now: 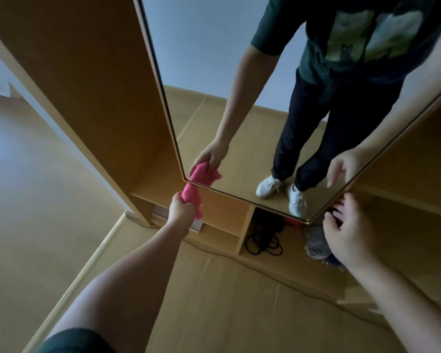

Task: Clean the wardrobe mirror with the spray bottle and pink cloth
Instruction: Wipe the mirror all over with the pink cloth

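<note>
The wardrobe mirror (239, 103) is a tall panel with a thin dark-gold frame, reflecting a person and the floor. My left hand (180, 208) grips a bunched pink cloth (190, 196) and presses it against the mirror's bottom left corner. My right hand (346, 230) is beside the mirror's bottom right edge, fingers spread and lightly bent, fingertips near the frame, holding nothing. No spray bottle is in view.
Open wooden wardrobe shelves (219, 225) lie below and to both sides of the mirror. A coiled black cable (264, 240) lies in a lower compartment. A grey-blue bundle (316, 245) sits by my right hand. Tan floor (214, 301) spreads below.
</note>
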`<state>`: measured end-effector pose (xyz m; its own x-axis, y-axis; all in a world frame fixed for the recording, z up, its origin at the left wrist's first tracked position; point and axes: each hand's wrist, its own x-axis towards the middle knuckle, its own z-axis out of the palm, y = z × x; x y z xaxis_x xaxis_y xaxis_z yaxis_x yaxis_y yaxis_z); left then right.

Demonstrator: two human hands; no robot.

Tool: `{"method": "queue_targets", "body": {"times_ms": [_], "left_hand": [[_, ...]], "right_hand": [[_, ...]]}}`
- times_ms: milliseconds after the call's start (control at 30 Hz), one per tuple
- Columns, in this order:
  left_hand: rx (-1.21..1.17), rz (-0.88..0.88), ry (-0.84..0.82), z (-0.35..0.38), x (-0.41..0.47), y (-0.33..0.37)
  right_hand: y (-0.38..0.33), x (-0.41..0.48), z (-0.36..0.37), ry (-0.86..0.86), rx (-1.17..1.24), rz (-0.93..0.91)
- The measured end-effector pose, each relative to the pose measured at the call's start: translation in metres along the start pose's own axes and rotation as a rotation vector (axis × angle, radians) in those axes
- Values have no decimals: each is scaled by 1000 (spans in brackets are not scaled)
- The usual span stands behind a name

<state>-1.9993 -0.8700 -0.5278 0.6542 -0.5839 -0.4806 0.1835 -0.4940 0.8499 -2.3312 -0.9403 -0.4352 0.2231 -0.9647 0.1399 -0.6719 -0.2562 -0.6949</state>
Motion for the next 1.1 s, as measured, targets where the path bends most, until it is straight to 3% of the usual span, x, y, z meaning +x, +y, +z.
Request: {"method": "queue_targets", "body": {"times_ms": [233,400,1100], "left_hand": [[-63,125,-71,27,-1,11],[-179,107,-48,42,-8,12],[-122,77,-173,100,-57,-3]], "right_hand": [[3,-9,1,-27,7,-3],[5,-8,-3,-70,-13,-29],[12,-1,-15,-228,-26,-62]]}}
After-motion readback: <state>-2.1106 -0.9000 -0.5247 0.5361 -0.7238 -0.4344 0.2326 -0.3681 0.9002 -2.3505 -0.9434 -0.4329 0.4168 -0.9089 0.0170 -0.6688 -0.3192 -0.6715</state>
